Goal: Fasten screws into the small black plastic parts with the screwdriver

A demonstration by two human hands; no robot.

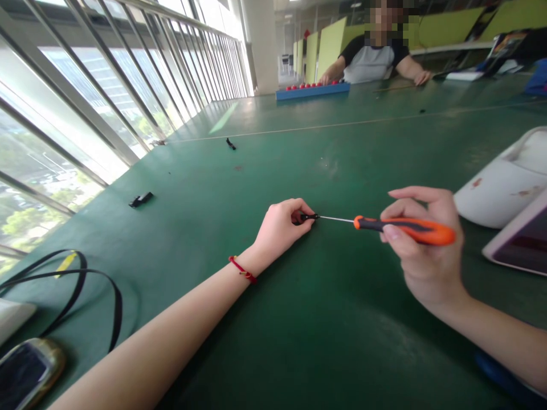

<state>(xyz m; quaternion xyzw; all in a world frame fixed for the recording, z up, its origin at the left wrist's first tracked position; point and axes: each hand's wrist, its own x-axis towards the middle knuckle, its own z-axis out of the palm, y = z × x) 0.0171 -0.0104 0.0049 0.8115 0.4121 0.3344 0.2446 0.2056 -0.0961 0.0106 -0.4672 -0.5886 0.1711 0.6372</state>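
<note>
Near the middle of the green table, my left hand pinches a small black part between thumb and fingers; most of it is hidden by the hand, so I cannot make out its kind. My right hand grips an orange and black screwdriver by its handle, held roughly level. The thin metal shaft points left, and its tip meets the black part at my left fingertips. Whether the tip sits in a screw is too small to tell. A red braided bracelet circles my left wrist.
Small black pieces lie to the left. A black strap and a phone-like device are at lower left. A white container and a pale-framed device stand right. Across the table, a person reaches toward a blue tray.
</note>
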